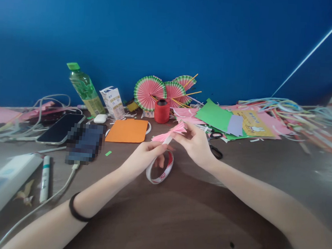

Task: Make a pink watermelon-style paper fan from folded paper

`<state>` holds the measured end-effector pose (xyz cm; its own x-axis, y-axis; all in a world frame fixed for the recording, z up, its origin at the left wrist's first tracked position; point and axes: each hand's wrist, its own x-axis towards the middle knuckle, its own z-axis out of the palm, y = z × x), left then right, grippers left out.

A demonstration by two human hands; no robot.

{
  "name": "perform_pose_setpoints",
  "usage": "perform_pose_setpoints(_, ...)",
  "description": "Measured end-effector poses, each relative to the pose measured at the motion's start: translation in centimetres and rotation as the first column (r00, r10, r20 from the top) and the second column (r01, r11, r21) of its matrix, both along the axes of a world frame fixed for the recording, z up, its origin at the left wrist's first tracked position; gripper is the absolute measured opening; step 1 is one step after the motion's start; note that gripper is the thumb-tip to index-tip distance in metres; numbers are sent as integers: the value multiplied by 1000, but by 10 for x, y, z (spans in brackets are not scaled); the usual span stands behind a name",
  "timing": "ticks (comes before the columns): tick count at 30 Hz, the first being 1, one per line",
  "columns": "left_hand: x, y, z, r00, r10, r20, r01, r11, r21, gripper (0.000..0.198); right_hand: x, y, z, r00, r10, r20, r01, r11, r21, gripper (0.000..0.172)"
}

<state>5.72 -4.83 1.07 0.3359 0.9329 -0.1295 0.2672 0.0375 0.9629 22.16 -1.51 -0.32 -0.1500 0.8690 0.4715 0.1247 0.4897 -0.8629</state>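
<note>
While I have the right hand (196,142) pinching the paper (180,128) near its right end, the left hand (148,150) grips the roll (166,173) just below, its ring hanging under the fingers. From my view the paper's long axis slants, left end lower, right end higher, and a short strip (167,139) runs from the left hand's grip up to it. The right hand is nearer the paper; whether the strip sticks, I cannot tell.
</note>
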Motion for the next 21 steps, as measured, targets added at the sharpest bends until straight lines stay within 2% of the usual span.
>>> perform_pose_setpoints(5,-1,2,-5,997,54,-54,-50,997,65,32,-2,-2,0,999,-2,-35,2,1000,0,21)
perform_pose_setpoints(13,-5,4,-11,980,122,-155,-101,986,134,40,-5,-6,2,999,-17,-35,17,1000,-12,21)
perform_pose_setpoints(21,-4,7,-6,982,155,-105,-155,988,2,36,-7,-9,1,999,11,-35,-12,1000,-17,20)
